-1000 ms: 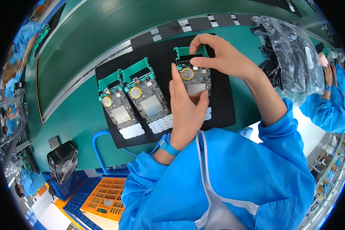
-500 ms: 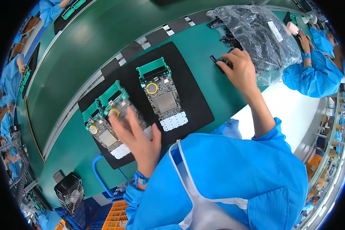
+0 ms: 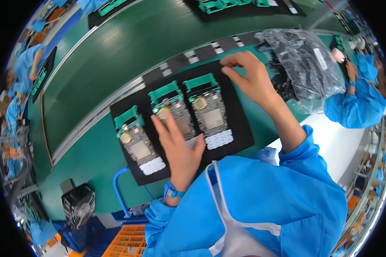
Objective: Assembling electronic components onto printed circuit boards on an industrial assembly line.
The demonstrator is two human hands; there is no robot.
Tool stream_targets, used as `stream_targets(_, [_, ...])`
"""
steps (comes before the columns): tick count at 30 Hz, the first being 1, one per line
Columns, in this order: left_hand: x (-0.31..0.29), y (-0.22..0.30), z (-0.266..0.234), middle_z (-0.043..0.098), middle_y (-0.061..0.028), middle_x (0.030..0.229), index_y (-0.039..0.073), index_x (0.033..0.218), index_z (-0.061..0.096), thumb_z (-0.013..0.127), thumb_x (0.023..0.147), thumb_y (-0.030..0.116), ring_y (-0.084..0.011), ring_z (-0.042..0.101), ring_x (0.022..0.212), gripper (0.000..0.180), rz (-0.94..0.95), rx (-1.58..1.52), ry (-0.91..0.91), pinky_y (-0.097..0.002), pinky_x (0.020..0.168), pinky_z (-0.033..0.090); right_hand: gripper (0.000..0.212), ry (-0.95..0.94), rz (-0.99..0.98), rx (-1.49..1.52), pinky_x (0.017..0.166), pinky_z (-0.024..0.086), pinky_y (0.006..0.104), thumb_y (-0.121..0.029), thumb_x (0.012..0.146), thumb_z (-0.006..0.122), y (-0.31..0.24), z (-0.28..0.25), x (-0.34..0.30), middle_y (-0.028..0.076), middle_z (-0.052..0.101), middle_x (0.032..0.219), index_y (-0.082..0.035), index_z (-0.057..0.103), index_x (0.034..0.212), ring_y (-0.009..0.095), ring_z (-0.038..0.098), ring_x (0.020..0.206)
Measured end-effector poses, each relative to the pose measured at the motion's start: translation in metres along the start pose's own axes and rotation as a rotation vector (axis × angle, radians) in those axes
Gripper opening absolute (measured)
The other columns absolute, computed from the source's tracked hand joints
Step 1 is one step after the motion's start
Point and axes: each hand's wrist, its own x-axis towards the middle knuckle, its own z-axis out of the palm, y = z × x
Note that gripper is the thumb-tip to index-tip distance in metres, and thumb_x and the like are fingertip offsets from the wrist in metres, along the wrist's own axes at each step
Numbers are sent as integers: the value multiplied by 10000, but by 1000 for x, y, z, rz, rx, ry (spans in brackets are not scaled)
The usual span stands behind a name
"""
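Observation:
Three circuit boards with green plastic frames at their far ends and white dotted near ends lie on a black mat (image 3: 244, 124): a left board (image 3: 137, 143), a middle board (image 3: 171, 100) and a right board (image 3: 210, 111). Over the near part of the middle board is my left hand (image 3: 180, 150), its fingers spread and holding nothing; whether it touches the board is unclear. My right hand (image 3: 251, 79) hovers past the mat's far right corner, thumb and forefinger brought together. Blur and the dark mat hide anything between those fingertips.
A clear plastic bag (image 3: 317, 68) and black parts (image 3: 283, 83) lie at the right of the green bench. A fan (image 3: 79, 205) stands at the near left, and an orange crate (image 3: 126, 242) sits below the bench. A co-worker's blue sleeve (image 3: 351, 107) is at the right.
My right hand has left the black parts beside the bag and moved left toward the boards. The middle board now sits near the right board, apart from the left one. The view has shifted.

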Motion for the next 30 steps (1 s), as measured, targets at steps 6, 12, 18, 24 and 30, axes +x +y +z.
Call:
stream_targets(6, [-2, -5, 4, 77, -414, 1518, -40, 1520, 172, 770, 772, 127, -560, 334, 1305, 972, 31, -16, 23, -501, 1054, 352, 131, -374, -209, 52, 753, 481, 390, -169, 832, 720, -41, 80, 42, 59, 646, 840, -56, 670, 877, 250, 574, 878])
stream_targets(12, [-3, -10, 5, 97, -357, 1545, 5, 1534, 187, 785, 734, 132, -508, 378, 1300, 1007, -7, -19, 47, -475, 1028, 390, 155, -524, -135, 202, 818, 458, 370, -190, 836, 733, -56, 83, 40, 52, 632, 860, -53, 666, 867, 237, 535, 952])
stream_targets(18, [-2, -9, 2, 88, -416, 1508, -45, 1516, 175, 759, 757, 115, -560, 343, 1297, 970, 7, -36, 24, -503, 1049, 370, 170, -578, -100, 218, 814, 447, 361, -198, 831, 738, -51, 88, 41, 48, 617, 838, -49, 658, 850, 234, 531, 920])
stream_targets(24, [-4, -12, 6, 98, -361, 1539, 3, 1534, 182, 779, 740, 124, -534, 335, 1331, 1001, -12, -45, 31, -491, 1042, 384, 177, -608, -110, 211, 801, 445, 371, -206, 823, 741, -51, 85, 45, 59, 621, 831, -53, 653, 833, 237, 544, 901])
stream_targets(30, [-4, -11, 3, 99, -420, 1501, -49, 1519, 164, 760, 750, 105, -566, 362, 1273, 986, 36, 5, 35, -506, 1036, 378, 198, -595, -279, 148, 792, 456, 413, -223, 820, 730, -50, 87, 55, 65, 660, 774, -50, 649, 768, 267, 602, 821])
